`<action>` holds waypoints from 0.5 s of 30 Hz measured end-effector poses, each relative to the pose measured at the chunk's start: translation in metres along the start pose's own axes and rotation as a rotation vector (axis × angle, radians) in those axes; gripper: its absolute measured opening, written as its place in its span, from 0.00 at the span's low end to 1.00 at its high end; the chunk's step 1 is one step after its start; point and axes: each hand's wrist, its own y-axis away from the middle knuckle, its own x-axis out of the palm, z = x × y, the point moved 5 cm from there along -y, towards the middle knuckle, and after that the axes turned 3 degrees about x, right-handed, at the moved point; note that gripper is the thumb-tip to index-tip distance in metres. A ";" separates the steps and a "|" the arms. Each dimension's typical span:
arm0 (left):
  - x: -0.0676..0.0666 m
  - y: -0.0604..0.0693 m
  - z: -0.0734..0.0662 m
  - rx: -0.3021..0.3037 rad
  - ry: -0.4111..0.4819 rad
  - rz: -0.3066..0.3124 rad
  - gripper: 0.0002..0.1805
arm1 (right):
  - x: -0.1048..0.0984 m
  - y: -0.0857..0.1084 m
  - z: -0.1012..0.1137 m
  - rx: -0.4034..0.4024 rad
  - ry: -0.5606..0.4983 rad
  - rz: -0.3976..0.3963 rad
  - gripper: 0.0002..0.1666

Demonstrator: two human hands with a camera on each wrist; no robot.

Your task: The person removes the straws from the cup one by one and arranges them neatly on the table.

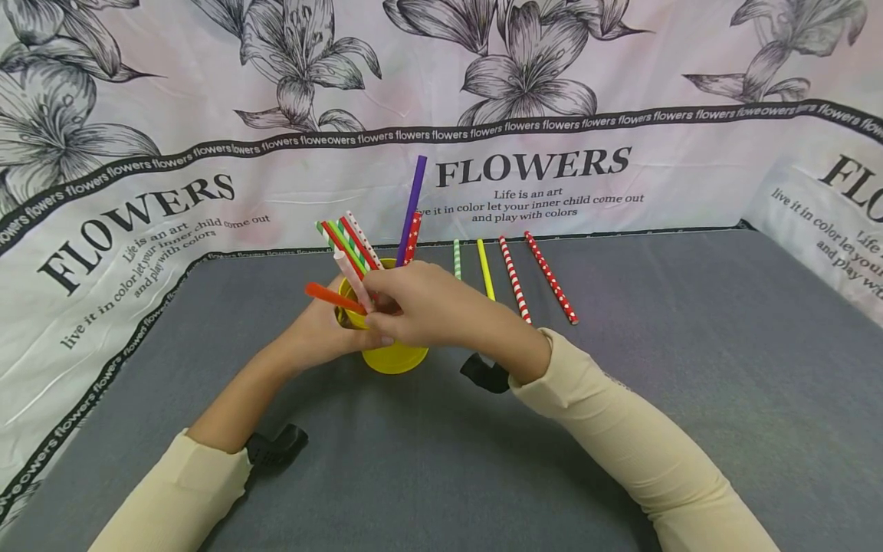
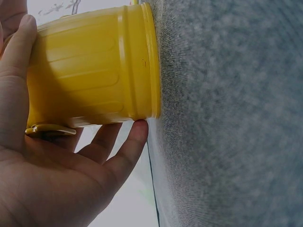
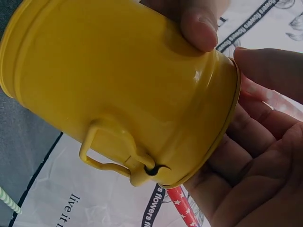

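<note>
A small yellow bucket with side handles stands on the grey table. My left hand grips its side, thumb and fingers around the wall. At the rim, my right hand pinches a pale pink straw with white dots; the straw's lower end is hidden. Several other straws lean out of the bucket: an orange straw tilted left, a tall purple straw, a red straw with white stars, and a bunch of green, red and striped ones behind the fingers.
Right of the bucket lie a green-striped straw, a yellow straw, a red-and-white striped straw and a red dotted straw. Behind the table hangs a flower-printed cloth. Black wrist mounts sit below both wrists.
</note>
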 end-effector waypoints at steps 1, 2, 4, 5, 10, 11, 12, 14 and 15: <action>0.000 0.000 0.000 0.005 0.003 0.001 0.39 | 0.000 0.000 0.000 0.002 0.002 0.001 0.07; 0.000 0.000 -0.001 0.007 0.006 0.001 0.38 | 0.001 0.000 0.000 0.001 0.005 0.000 0.06; 0.000 0.000 -0.001 0.009 0.010 0.002 0.38 | 0.001 0.000 0.000 -0.001 0.000 0.000 0.06; 0.000 0.000 -0.001 0.008 0.008 0.002 0.38 | 0.001 0.000 0.000 -0.001 -0.003 0.001 0.06; -0.001 0.000 0.000 -0.007 -0.002 0.000 0.40 | 0.001 0.000 0.000 0.010 -0.019 0.013 0.07; 0.000 0.000 0.000 -0.007 -0.002 0.001 0.40 | 0.001 0.000 -0.001 0.013 -0.027 0.015 0.07; 0.000 0.000 0.000 -0.008 -0.003 0.001 0.40 | 0.001 0.000 0.000 0.014 -0.038 0.016 0.07; -0.001 0.000 0.001 -0.009 -0.007 0.000 0.40 | -0.001 0.000 0.000 0.009 -0.062 0.010 0.08; -0.001 0.000 0.001 -0.011 -0.012 -0.001 0.40 | -0.001 0.001 0.001 -0.003 -0.066 0.000 0.08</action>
